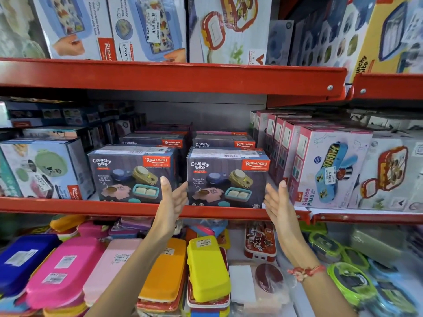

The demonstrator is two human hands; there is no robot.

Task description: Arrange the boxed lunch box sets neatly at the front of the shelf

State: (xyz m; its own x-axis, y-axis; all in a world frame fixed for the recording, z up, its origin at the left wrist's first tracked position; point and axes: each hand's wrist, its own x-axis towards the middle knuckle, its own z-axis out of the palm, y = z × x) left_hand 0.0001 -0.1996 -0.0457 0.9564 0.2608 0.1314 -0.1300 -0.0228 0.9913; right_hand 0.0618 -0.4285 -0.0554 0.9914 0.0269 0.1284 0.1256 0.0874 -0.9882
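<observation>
Two dark grey "Crunchy bite" lunch box sets stand side by side at the front of the middle red shelf [68, 208]: the left box [131, 173] and the right box [226, 177]. More of the same boxes [223, 141] stand in rows behind them. My left hand [170, 202] is open, palm facing right, just off the right box's left side. My right hand [278, 202] is open at that box's right side. Neither hand grips the box; whether the fingers touch it is unclear.
Pink "Kidzee Plus" boxes [320, 168] crowd close on the right. A pale blue boxed set [43, 168] stands on the left. The upper shelf [174, 75] hangs overhead. Below lie several loose coloured plastic lunch boxes [207, 268].
</observation>
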